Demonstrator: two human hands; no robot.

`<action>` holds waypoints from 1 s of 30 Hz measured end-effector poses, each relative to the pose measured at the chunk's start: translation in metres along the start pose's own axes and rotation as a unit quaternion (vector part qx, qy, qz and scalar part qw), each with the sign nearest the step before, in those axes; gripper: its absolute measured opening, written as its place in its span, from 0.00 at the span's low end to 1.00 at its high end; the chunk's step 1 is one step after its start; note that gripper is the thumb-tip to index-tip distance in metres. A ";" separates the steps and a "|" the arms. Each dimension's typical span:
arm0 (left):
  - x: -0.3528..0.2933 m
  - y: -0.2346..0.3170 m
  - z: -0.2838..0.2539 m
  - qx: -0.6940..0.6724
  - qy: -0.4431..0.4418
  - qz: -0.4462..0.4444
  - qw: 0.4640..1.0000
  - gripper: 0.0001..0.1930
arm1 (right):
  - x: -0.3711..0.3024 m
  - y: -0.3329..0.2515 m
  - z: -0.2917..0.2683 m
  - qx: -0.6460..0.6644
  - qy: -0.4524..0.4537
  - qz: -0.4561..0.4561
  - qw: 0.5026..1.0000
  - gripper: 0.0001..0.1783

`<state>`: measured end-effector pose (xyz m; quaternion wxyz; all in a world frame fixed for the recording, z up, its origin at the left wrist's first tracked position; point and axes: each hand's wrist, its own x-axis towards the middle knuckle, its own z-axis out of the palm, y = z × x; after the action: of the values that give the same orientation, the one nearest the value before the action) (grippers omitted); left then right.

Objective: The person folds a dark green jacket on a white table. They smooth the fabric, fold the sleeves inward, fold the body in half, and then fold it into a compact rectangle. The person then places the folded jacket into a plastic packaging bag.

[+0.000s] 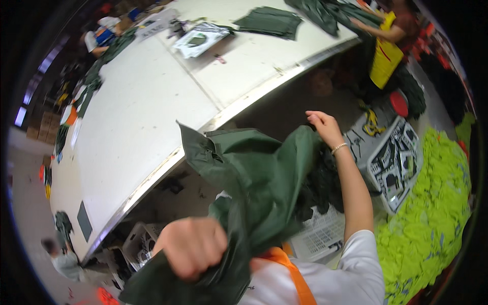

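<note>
A dark green garment (259, 162) of smooth, coated-looking fabric hangs in folds between my two hands, in front of the table's edge. My left hand (195, 246), near and slightly blurred, is closed in a fist around a bunched part of it. Farther off to the right, my right hand (325, 127) has its fingers closed at the garment's upper right edge; the gripped part is mostly hidden. One corner of the cloth, with a dark opening or fastening beside it, sticks up at the left near the tabletop.
The large white table (137, 107) carries a folded green stack (269, 21) and a printed packet (201, 39). At right are a white basket (394, 203) of packets and a lime-yellow cloth heap (427, 229). A co-worker holding green cloth stands by a yellow piece (384, 61).
</note>
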<state>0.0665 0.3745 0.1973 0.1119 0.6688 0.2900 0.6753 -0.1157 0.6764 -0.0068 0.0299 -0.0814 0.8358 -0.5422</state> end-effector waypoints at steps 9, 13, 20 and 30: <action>0.017 0.194 0.058 0.103 0.009 0.040 0.994 0.15 | -0.019 -0.225 0.283 0.047 -0.502 -0.184 0.844 0.33; -0.049 0.263 0.060 0.265 0.145 0.094 0.949 0.16 | -0.072 -0.247 0.328 0.083 -0.538 -0.203 0.814 0.33; -0.035 0.288 0.100 0.284 0.056 0.091 0.953 0.14 | -0.144 -0.229 0.423 0.006 -0.531 -0.227 0.816 0.32; -0.074 0.284 0.096 0.146 0.112 0.275 0.944 0.17 | -0.198 -0.193 0.477 -0.067 -0.495 -0.261 0.826 0.32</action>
<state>0.2323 0.1285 0.2831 -0.2105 0.6515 0.2011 0.7006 0.1650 0.2028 -0.0344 0.2916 -0.5556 0.6907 -0.3593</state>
